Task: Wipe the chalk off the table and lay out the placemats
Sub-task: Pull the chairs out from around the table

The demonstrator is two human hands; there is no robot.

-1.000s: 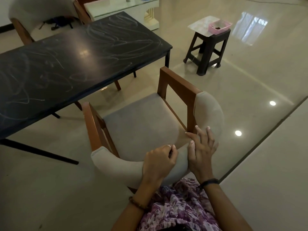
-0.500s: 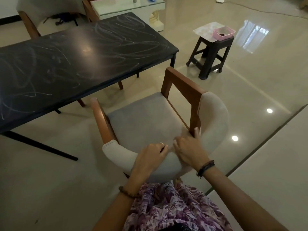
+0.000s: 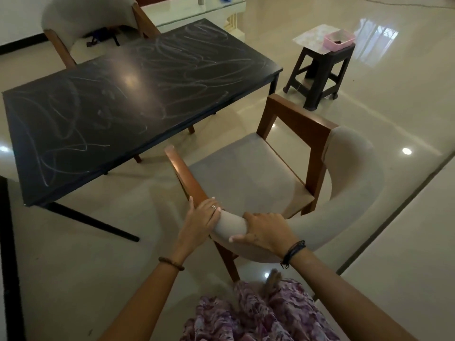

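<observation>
Covering most of the black table (image 3: 138,99), white chalk scribbles (image 3: 172,70) are seen, so no wiping is judged to be done yet. The top is flat, dark and shiny, with thin dark legs. Chalk could be smeared instead of lifted if a dry hand is used.

The floor (image 3: 369,119) is pale, smooth and very shiny. It could be slipped on, and the chair (image 3: 246,173) could be slid too far and bumped into the table edge. The chair is made of brown wood, with a soft grey seat and a round padded back.

A small dark stool (image 3: 320,70) is set well apart from the table. On it, a flat patterned sheet (image 3: 310,38) is laid, likely 1 or more placemats, with a pink tray (image 3: 338,40) on top. The tray could be tipped off if the sheet is pulled out fast.

The chair back is held by 2 hands. The right hand (image 3: 263,230) is wrapped around the soft padding. The left hand (image 3: 202,217) is curled over the spot where wood meets padding. A finger could be pinched there.

No cloth is seen.
</observation>
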